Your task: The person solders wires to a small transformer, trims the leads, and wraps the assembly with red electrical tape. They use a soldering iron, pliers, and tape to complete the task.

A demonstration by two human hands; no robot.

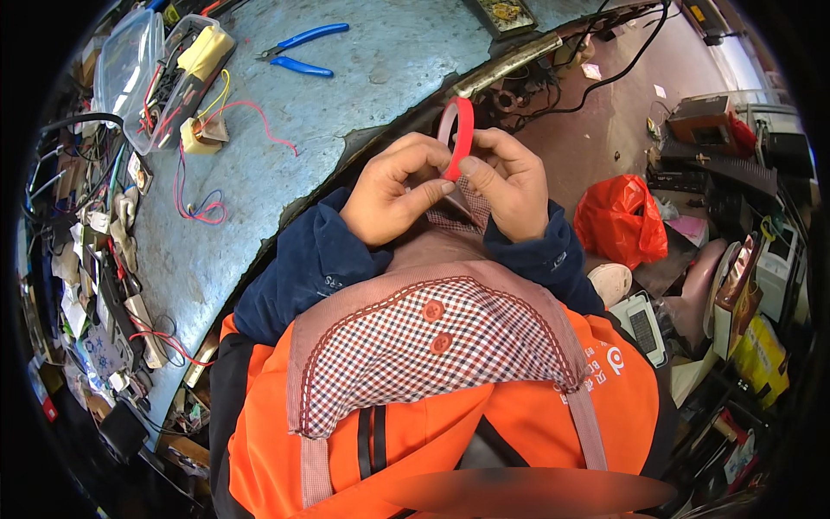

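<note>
Between my two hands, above my lap and just off the bench's edge, a roll of red tape (464,138) stands on edge, its pale inner ring showing. My left hand (393,190) pinches the near left rim between thumb and fingers. On the other side my right hand (512,182) has its thumb against the lower part of the roll, with the fingers curled behind it. Blue-handled cutters (304,50) lie spread on the bench, beyond my left hand.
The worn blue-grey bench (285,104) has a ragged edge. A clear plastic box (130,73) of parts stands at far left, beside a small yellow-wrapped part (203,136) trailing thin wires. Clutter lines the left. A red plastic bag (621,221) sits among piled goods at right.
</note>
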